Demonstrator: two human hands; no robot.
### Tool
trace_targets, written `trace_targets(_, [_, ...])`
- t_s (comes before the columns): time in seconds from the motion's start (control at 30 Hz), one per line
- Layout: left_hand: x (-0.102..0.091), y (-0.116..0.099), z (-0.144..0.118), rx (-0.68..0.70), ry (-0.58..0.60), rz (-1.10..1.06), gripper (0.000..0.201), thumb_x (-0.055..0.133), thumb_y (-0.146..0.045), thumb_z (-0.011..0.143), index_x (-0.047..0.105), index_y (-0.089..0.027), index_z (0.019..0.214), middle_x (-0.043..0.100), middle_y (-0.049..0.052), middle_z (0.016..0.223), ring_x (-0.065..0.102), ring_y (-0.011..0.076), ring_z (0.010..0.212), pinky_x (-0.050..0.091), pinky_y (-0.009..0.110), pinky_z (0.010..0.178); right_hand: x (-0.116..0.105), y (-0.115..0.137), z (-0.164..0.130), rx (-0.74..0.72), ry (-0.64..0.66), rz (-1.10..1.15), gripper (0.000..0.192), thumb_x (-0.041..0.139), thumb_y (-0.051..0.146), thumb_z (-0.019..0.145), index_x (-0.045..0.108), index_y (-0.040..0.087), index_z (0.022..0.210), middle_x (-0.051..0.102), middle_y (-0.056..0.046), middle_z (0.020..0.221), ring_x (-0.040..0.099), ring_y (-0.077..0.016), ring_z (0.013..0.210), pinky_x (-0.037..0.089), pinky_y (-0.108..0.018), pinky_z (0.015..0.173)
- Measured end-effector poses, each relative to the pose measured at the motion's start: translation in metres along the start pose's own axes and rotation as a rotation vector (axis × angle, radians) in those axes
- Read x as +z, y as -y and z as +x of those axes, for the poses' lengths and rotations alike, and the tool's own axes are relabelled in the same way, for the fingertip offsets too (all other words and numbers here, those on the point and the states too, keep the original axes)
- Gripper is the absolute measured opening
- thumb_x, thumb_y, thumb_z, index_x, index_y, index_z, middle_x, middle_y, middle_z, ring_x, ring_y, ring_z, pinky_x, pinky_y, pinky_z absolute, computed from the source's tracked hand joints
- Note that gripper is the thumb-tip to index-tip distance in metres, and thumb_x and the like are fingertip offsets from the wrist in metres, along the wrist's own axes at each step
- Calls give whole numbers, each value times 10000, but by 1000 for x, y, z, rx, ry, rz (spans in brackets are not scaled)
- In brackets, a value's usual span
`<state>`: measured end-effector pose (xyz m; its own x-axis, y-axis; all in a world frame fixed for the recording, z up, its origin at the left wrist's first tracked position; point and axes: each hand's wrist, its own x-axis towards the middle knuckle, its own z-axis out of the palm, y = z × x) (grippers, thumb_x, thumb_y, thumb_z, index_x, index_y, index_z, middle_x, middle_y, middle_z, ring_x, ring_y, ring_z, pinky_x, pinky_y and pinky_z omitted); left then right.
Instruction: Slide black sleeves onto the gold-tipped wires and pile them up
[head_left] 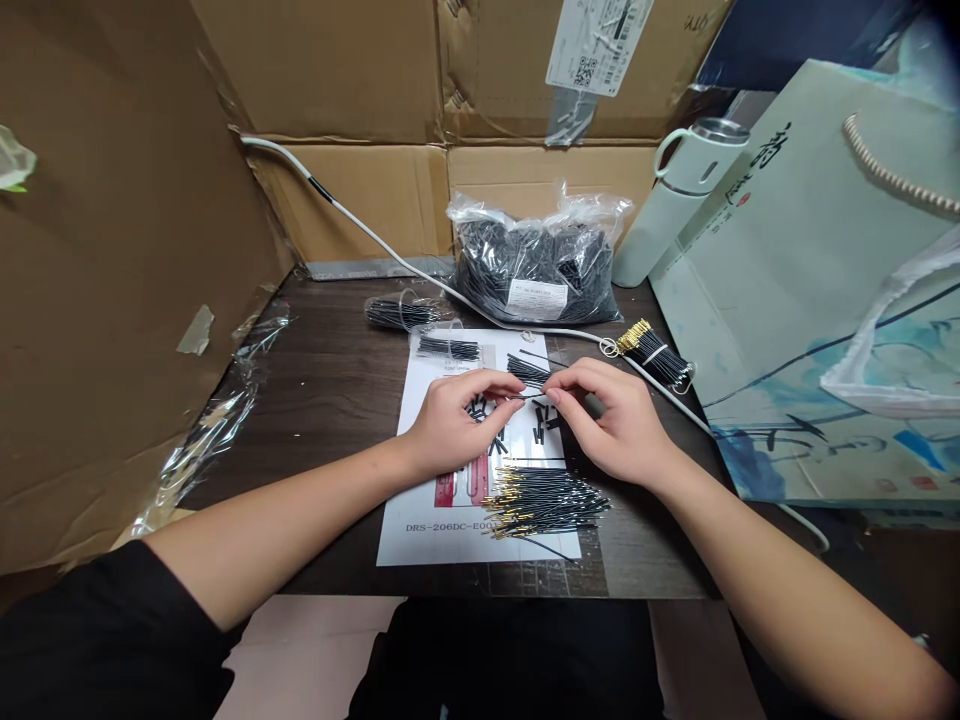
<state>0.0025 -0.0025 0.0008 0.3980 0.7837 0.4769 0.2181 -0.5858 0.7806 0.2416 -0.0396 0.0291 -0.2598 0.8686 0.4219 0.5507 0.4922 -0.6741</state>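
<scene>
A single thin black wire (531, 396) is being pinched at the centre of the frame, one end by the fingertips of the left hand (454, 420) and the other by those of the right hand (611, 420), just above a white printed paper sheet (420, 500) that is lying on the dark wood-grain tabletop (330, 400). The step in hand is judged to be the handling of one wire at a time, drawn from the loose pile of black gold-tipped wires (544, 502) lying just below the hands. A fine, steady pinch is being called for next, since the wire is slim and easily dropped.

Room is being limited: brown cardboard walls (112, 300) are closing in the left and upper parts of the frame, and a pale printed paper bag (810, 330) is crowding the right. At upper centre a clear plastic bag of black wires (536, 262) is standing, with a white cable (375, 240) running in front of it. The front table edge is lying close below the pile.
</scene>
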Motion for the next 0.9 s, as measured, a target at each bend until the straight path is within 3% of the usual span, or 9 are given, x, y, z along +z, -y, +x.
trace_targets(0.9, [1,5,0,7,-4,-3,67,783,-197,990,793,-195,1056,826,37,968,758,164,849,610,310,813,0,-1,0,-7,-16,7,96,664,223,1069,743,219,1015,753,-48,930,697,-221,848,528,-373,792])
